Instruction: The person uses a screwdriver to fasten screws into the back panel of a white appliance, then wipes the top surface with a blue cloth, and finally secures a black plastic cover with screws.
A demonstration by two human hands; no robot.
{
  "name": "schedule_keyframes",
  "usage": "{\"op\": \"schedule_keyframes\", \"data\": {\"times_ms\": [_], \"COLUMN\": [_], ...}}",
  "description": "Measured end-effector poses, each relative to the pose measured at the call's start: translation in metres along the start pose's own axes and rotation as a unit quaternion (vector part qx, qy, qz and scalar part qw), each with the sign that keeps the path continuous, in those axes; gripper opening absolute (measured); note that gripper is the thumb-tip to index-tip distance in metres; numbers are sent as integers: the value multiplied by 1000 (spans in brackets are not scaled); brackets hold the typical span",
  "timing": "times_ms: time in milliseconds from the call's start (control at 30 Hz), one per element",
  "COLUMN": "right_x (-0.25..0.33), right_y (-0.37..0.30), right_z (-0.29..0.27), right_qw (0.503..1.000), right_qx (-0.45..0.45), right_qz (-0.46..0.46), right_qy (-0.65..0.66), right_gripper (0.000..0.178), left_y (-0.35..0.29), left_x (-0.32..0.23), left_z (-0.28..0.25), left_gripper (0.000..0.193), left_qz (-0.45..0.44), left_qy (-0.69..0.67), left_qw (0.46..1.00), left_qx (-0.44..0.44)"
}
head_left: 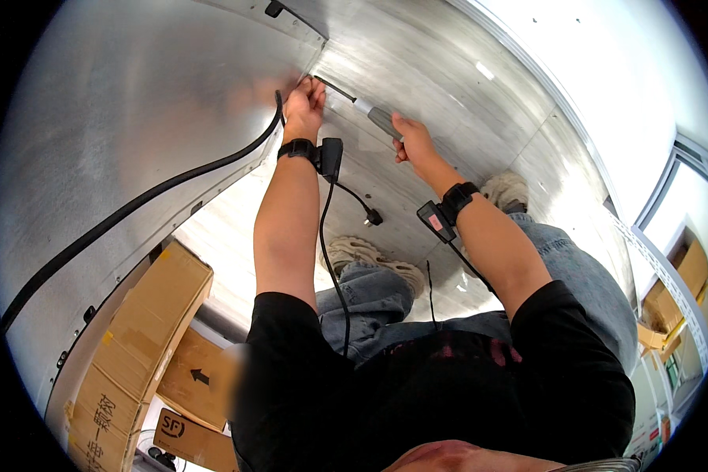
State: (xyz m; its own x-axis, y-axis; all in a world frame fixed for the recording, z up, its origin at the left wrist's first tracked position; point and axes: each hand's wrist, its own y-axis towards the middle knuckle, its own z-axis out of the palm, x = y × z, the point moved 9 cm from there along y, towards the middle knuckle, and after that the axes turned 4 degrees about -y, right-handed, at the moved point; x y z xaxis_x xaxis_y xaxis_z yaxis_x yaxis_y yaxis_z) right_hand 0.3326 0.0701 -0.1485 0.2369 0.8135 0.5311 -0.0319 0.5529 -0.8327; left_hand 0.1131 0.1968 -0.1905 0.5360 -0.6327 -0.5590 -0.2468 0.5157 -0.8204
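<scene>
In my right hand (414, 143) is a screwdriver (381, 119) with a grey handle, the fingers wrapped round the handle's rear end. Its thin dark shaft points up and left to the lower edge of a large metal panel (165, 94). My left hand (305, 104) is at that edge, fingers curled together beside the shaft's tip. What the left fingers hold, if anything, is hidden, and so is the spot the tip meets. A thick black cable (141, 201) runs along the panel and ends near my left wrist.
A black power plug (374, 216) lies on the grey wood-look floor (448, 86) between my forearms. Cardboard boxes (145, 315) stand at the lower left. My shoes (505, 191) are close by on the floor. A white perforated rail (669, 267) and another carton (676, 287) are at the right.
</scene>
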Motion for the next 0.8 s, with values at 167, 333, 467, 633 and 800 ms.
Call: {"op": "schedule_keyframes", "data": {"times_ms": [167, 333, 467, 633, 800], "right_x": [23, 90, 124, 140, 160], "right_y": [-4, -20, -44, -77, -107], "right_z": [-15, -60, -108, -168, -218], "right_qw": [997, 983, 963, 926, 883], "right_qx": [-5, -34, -60, -118, -193], "right_qz": [-30, -168, -249, -303, -349], "right_qy": [76, 72, 81, 190, 247], "right_gripper": [43, 30, 25, 22, 16], "left_y": [-12, -67, -127, -176, -207], "left_x": [-2, 0, -4, 1, 25], "left_z": [13, 92, 181, 280, 352], "left_gripper": [20, 24, 20, 15, 30], "left_qz": [7, 56, 131, 351, 436], "left_qy": [19, 119, 187, 306, 456], "left_qw": [999, 983, 950, 841, 730], "left_qx": [46, 129, 214, 274, 264]}}
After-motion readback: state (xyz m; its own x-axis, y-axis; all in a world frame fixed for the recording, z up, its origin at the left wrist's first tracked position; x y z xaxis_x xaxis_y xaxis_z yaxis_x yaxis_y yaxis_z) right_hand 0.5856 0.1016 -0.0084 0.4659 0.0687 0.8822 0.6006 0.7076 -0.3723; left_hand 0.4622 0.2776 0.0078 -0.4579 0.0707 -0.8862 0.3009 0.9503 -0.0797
